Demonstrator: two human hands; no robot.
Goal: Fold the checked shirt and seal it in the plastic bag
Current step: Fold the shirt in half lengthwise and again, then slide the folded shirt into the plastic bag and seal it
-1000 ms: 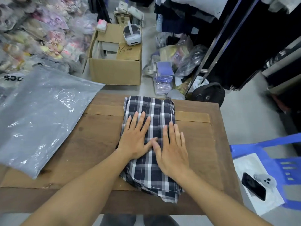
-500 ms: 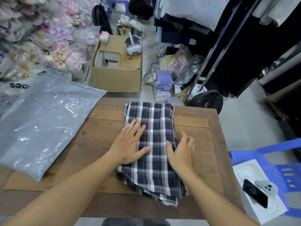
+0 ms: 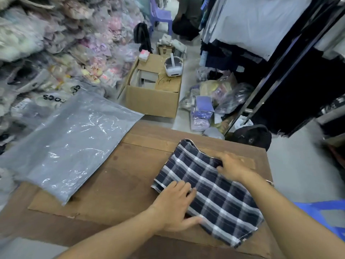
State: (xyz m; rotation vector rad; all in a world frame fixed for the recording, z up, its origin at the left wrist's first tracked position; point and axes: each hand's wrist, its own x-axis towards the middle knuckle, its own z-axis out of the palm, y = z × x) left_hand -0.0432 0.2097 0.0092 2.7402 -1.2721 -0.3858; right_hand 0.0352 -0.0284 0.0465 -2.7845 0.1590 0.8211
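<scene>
Holding the checked shirt by two of its edges, I am at the end of the folding step. The shirt is a flat, folded bundle on the table, turned at a slant, at about four o'clock from the middle of the table.

My left hand grips the near-left edge, thumb low at the side and fingers on top, closed on the cloth. My right hand grips the far edge at about one o'clock, fingers curled over it and closed on the cloth too.

The plastic bag lies flat at about ten o'clock, well apart from the shirt. Part of it hangs off the table's far-left side. I cannot tell which end is the open one.

I think the bagging comes next. For that I need to keep the bundle neat as I lift it, find the bag's mouth, open it wide, and slide the shirt in flat so the folds do not come loose. Then I can seal it.
</scene>
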